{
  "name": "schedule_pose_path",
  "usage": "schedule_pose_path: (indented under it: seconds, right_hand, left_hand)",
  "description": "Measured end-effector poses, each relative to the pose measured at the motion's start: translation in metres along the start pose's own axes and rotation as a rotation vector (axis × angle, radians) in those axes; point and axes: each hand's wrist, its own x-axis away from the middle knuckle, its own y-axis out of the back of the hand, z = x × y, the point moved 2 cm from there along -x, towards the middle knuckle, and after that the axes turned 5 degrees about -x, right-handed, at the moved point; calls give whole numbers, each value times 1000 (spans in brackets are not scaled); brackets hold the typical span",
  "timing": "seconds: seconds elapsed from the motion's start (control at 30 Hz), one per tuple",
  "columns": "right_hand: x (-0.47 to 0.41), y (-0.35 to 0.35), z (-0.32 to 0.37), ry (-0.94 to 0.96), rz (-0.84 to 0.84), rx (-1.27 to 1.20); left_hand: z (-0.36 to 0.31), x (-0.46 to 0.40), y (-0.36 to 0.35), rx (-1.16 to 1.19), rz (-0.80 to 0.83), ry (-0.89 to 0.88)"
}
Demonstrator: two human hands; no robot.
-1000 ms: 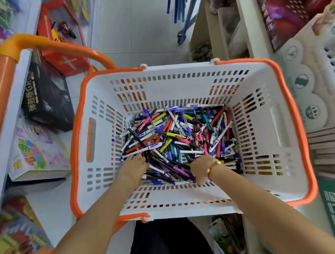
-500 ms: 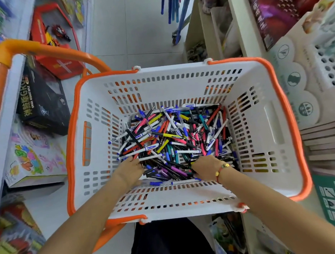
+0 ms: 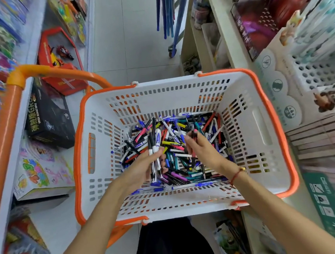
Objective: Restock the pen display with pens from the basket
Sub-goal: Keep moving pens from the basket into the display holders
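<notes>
Looking down from the head camera, a white basket point(image 3: 261, 133) with an orange rim sits in front of the person, and a loose heap of mixed pens point(image 3: 183, 143) covers its floor. Above that heap, the left hand point(image 3: 143, 167) grasps a small bunch of pens point(image 3: 154, 147), white and dark barrels standing roughly upright, their tops rising past the fingers. The right hand point(image 3: 200, 148) is raised beside it, fingers curled around a few dark pens point(image 3: 193, 134) whose tips poke out above the fingertips. A red cord bracelet point(image 3: 236, 176) circles the right wrist. The two hands are near each other but apart. To the right, on the shelving, stands a white pen display point(image 3: 314, 74) with a perforated top, pale packaged pens racked behind it. Boxed toys point(image 3: 48, 118) line the left shelf beside an orange cart handle point(image 3: 47, 72).
</notes>
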Motion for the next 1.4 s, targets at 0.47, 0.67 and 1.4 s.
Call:
schedule_pose_path:
  seconds: [0.47, 0.67, 1.4]
  right_hand:
    - [6, -14, 18, -419, -26, -775]
    - [5, -18, 31, -392, 34, -616]
    - [-2, 15, 60, -191, 97, -239]
  left_hand:
    - [-8, 10, -22, 246, 77, -45]
    - [-14, 19, -28, 139, 111, -3]
    - [-24, 30, -24, -5, 230, 69]
